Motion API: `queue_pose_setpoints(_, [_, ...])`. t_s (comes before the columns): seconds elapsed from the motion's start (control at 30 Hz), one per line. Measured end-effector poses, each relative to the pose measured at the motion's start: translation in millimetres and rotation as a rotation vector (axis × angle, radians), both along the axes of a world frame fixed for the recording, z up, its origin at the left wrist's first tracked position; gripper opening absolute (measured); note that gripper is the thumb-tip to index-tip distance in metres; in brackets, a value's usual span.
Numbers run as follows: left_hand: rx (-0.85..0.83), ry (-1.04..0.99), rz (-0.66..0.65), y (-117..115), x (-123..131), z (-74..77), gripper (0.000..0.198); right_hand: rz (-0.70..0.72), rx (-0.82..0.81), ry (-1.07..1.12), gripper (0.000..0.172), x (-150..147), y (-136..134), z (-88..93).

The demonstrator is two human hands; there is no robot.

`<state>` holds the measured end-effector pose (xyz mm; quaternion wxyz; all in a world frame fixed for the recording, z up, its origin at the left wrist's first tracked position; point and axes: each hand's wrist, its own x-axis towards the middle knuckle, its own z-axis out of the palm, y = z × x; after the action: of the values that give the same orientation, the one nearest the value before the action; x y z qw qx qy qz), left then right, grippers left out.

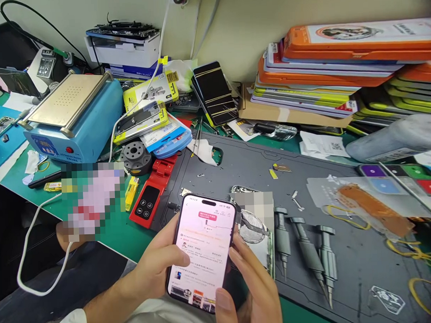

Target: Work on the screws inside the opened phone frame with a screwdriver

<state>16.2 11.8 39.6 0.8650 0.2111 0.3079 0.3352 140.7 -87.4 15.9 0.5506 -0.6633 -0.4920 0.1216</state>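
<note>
A smartphone (203,249) with a lit pink-and-white screen is held upright over the near edge of the grey work mat (346,265). My left hand (155,267) wraps round the phone's left side, with its thumb resting on the screen. My right hand (248,287) cups the phone from the right and below, thumb on the lower edge of the screen. Just behind the phone lies an opened phone body (255,226) with bare inner parts, partly hidden.
Three metal screwdrivers (305,248) lie on the mat to the right. Nearby are a red tool (151,194), a blue heating plate machine (68,115), tweezers (197,138), stacked orange and green packages (322,77), yellow rubber bands (416,255) and a white cable (35,262).
</note>
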Motion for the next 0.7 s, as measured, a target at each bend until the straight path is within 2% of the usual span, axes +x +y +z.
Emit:
queue_pose_setpoints(0.2, [-0.009,0.022,-0.003,0.6,0.6,-0.1,0.077,0.008,0.0,0.053,0.044,-3.5,0.8,4.1])
queue_pose_setpoints(0.4, [-0.003,-0.003,0.037,0.7,3.3,-0.9,0.064,-0.006,0.0,0.029,0.043,-2.2,1.7,3.1])
queue_pose_setpoints(0.7, [0.011,-0.004,0.009,0.2,3.1,-0.8,0.065,-0.008,-0.026,-0.017,0.041,-1.2,-0.3,2.4])
